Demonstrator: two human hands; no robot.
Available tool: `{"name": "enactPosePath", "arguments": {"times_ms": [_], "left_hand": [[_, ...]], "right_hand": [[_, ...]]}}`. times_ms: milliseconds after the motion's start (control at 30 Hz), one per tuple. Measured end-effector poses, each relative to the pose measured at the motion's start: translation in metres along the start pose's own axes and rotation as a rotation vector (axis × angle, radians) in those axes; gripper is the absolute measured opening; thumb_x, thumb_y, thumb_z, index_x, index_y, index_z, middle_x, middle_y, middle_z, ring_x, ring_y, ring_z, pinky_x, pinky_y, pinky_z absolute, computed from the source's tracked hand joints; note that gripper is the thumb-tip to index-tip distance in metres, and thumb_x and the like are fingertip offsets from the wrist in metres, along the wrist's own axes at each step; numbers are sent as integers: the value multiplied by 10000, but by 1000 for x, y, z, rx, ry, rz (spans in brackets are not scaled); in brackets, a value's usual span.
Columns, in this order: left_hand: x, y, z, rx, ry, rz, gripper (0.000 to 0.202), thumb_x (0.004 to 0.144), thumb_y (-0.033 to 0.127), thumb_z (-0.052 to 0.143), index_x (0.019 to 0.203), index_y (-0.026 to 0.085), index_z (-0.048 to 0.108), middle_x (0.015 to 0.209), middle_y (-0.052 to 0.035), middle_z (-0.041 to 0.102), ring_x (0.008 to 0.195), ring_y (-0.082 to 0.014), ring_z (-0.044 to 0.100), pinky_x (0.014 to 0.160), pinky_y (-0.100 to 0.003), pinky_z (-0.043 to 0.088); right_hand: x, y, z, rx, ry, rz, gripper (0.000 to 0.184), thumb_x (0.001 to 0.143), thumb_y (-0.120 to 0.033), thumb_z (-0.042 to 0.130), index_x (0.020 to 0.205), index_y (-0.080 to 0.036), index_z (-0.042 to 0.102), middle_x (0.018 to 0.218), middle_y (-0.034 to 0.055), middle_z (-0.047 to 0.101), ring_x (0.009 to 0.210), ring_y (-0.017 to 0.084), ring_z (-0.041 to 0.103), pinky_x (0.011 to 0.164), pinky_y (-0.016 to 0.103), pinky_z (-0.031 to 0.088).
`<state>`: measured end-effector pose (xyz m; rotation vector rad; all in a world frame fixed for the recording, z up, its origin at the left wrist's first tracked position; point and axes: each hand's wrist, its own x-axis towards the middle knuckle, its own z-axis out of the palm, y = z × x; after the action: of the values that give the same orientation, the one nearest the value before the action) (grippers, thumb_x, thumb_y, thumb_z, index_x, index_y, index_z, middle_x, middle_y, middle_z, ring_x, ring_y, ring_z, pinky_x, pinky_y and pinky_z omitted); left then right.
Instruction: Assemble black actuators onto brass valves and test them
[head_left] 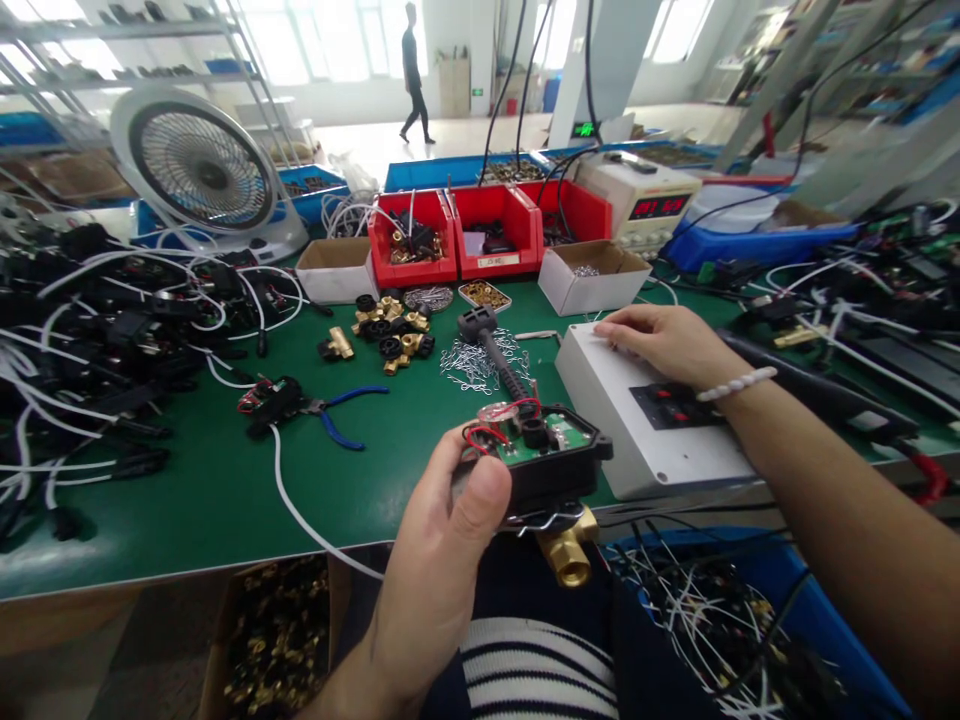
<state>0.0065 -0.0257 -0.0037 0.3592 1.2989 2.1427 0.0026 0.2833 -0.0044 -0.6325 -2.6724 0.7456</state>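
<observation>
My left hand (439, 545) is closed around a black valve actuator housing (559, 485), held above the table's front edge. Its top is uncovered, showing a green circuit board (571, 432) and red wires (487, 434). A brass valve body (566, 558) sits under it, with a metal clip (551, 522) between. My right hand (660, 340) rests at the far end of a light grey control box (637, 440), fingers bent together at its top edge. Whatever those fingertips pinch is too small to make out. Behind the housing lies a dark grey-handled tool (499, 360) beside loose wire clips (469, 365).
Blue-handled pliers (341, 415) lie left, touching a black wired part (276, 405). Brass fittings (397, 325), red bins (412, 265), a white carton (592, 290) and a power supply (637, 200) stand behind. Cabled units (97, 330) crowd the left; a fan (202, 165) stands beyond.
</observation>
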Motion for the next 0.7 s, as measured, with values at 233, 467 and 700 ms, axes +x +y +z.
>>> {"name": "enactPosePath", "arguments": {"times_ms": [233, 467, 700], "left_hand": [[-5, 6, 7, 46, 26, -46, 588, 750, 484, 807, 1222, 191, 618, 1078, -74, 730, 965, -222, 693, 866, -280, 532], [-10, 4, 17, -25, 62, -22, 490, 689, 362, 876, 1110, 222, 667, 959, -1, 756, 816, -138, 703, 743, -177, 541], [-9, 3, 15, 1, 13, -17, 451, 720, 352, 851, 1110, 235, 656, 945, 23, 755, 816, -112, 698, 747, -147, 530]], "right_hand": [[-1, -3, -1, 6, -11, 8, 258, 813, -400, 616, 834, -173, 739, 769, 66, 709, 715, 221, 605, 653, 323, 418], [-1, -3, -1, 14, -16, 14, 278, 812, -412, 595, 838, -174, 736, 801, 72, 722, 745, 233, 617, 658, 327, 416], [-2, -3, -2, 14, -17, -6, 339, 779, -474, 580, 823, -175, 734, 746, 67, 703, 684, 222, 590, 627, 327, 402]]}}
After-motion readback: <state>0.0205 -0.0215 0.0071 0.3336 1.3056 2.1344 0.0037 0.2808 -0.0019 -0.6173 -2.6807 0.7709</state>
